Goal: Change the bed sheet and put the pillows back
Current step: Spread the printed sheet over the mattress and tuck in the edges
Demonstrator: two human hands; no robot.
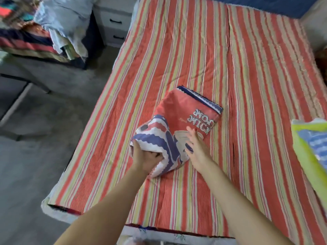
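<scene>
1. A heap of clothes [58, 27] lies at far left, beside white drawers [115, 25].
2. The left hand [146, 156] grips the near end of a folded red sheet [184, 117] (printed, blue-and-white border), fingers curled into the cloth.
3. The right hand [195, 147] rests on the sheet with fingers straight and spread.
4. The sheet lies mid-bed on the striped cover [247, 76].
5. A yellow-blue cloth [311, 149] sits at the right edge.

left hand [147, 157]: fingers curled, gripping | right hand [195, 147]: fingers spread, reaching forward
</scene>
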